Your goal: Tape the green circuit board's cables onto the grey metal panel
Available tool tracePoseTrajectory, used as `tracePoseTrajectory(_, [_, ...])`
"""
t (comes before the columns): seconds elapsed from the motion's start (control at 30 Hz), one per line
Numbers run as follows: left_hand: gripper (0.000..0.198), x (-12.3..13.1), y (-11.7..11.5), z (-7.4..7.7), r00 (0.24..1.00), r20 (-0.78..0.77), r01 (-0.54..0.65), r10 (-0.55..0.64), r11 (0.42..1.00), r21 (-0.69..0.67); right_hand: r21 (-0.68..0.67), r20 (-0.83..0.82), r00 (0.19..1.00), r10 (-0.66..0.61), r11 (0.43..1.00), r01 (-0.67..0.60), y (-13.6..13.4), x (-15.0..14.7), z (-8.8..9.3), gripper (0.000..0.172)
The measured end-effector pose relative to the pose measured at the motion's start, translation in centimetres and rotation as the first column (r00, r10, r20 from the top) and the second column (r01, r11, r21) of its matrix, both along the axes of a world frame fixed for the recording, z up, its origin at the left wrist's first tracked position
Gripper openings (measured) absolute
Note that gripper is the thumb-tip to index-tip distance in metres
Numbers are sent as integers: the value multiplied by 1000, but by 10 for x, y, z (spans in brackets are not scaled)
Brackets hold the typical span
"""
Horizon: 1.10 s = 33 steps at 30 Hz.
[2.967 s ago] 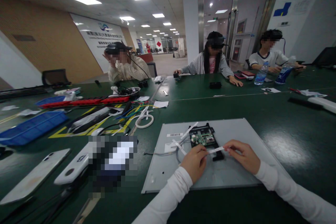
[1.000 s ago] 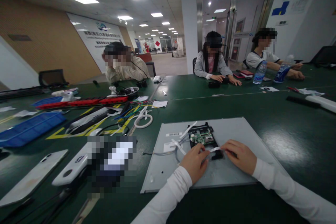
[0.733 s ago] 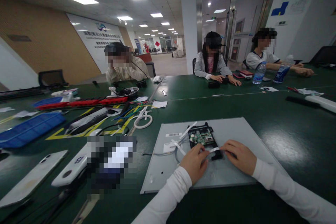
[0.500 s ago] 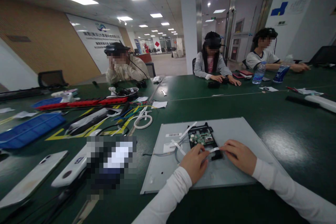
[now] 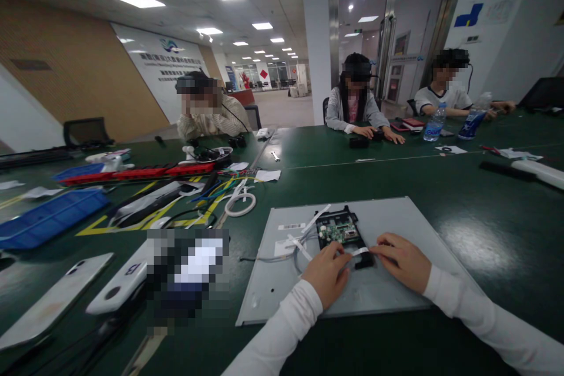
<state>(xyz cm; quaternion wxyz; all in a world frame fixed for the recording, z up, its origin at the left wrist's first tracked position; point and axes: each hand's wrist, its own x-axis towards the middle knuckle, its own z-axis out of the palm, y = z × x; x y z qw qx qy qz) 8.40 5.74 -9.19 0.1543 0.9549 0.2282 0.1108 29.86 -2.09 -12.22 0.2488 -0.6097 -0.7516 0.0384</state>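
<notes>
A pale metal panel (image 5: 396, 220) lies flat on the green table. On it sits a black plastic bracket (image 5: 324, 239) carrying a green circuit board (image 5: 338, 233). A short white strip (image 5: 360, 251), apparently tape, spans the bracket's near end. My left hand (image 5: 325, 275) pinches at the strip's left end, fingers closed. From the other side, my right hand (image 5: 404, 262) has thumb and forefinger together at its right end. Grey cables (image 5: 294, 254) run out left of the bracket, crossed by white tape pieces (image 5: 299, 247). My fingertips partly hide the bracket's lower end.
To the left are a white phone (image 5: 57, 299), a white device (image 5: 118, 285), a blue tray (image 5: 53, 218), loose wires and a white tape ring (image 5: 240, 204). Three people sit across the table. Bottles (image 5: 435, 122) stand at the far right, beyond a white-and-black bar (image 5: 540, 175).
Both my hands and the bracket hold practically the same position. At the far right, a co-worker's head and hands have shifted slightly.
</notes>
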Motion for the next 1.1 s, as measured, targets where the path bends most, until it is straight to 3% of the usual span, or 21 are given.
tracePoseTrajectory(0.47, [30, 0, 0, -2, 1000, 5, -8, 8, 1000, 6, 7, 15, 1000, 4, 1000, -4, 1, 1, -3, 28])
tracePoseTrajectory(0.8, [30, 1, 0, -2, 1000, 8, -8, 8, 1000, 8, 25, 150, 989, -6, 1000, 2, -2, -2, 0, 30])
tracePoseTrajectory(1.1, [30, 0, 0, -1, 1000, -16, -5, 5, 1000, 11, -25, 161, 986, -41, 999, 46, -3, 1, 4, 25])
